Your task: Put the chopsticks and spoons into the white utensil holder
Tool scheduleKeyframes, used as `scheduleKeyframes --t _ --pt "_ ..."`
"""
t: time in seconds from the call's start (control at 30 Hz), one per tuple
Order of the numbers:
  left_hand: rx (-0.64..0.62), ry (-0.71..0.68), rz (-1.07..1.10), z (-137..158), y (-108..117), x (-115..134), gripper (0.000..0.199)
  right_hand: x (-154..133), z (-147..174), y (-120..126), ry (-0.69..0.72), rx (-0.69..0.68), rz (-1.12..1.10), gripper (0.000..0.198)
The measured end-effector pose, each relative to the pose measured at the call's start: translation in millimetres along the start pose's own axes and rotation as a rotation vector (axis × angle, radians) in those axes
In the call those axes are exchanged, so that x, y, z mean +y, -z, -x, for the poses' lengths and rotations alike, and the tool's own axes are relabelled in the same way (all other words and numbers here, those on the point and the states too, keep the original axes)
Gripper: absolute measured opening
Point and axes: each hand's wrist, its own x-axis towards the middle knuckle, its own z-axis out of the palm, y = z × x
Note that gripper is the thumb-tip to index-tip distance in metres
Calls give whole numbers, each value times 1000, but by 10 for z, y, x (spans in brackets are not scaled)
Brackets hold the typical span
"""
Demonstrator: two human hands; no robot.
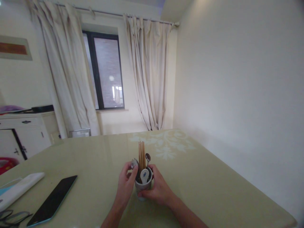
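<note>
A light ceramic cup (143, 189) stands on the table in front of me. Wooden chopsticks (142, 155), a small metal spoon (148, 157) and a white ceramic spoon (144, 176) with a blue mark rise out of it. My right hand (158, 186) is wrapped round the cup's right side, thumb across the front. At the left of the rim, my left hand (128, 177) pinches the rounded end of another metal spoon (134, 163). The lower part of that spoon is hidden by the fingers and the cup.
On the pale green table (99, 177) at left lie a dark tablet or phone (54, 199), a white flat case (22, 190) and black-framed glasses (14, 217). A white wall (237, 88) borders the table's right side. Behind stand a white cabinet (33, 131) and curtains (152, 69).
</note>
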Motion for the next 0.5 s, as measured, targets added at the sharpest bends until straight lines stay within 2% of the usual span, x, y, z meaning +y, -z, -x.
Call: scheduleKeyframes --t 0.27,0.5 --pt "58 -86 -28 3 28 29 50 60 0 -6 52 3 -9 93" --pt "264 -191 110 43 41 120 46 18 11 -1 30 -2 -35 91"
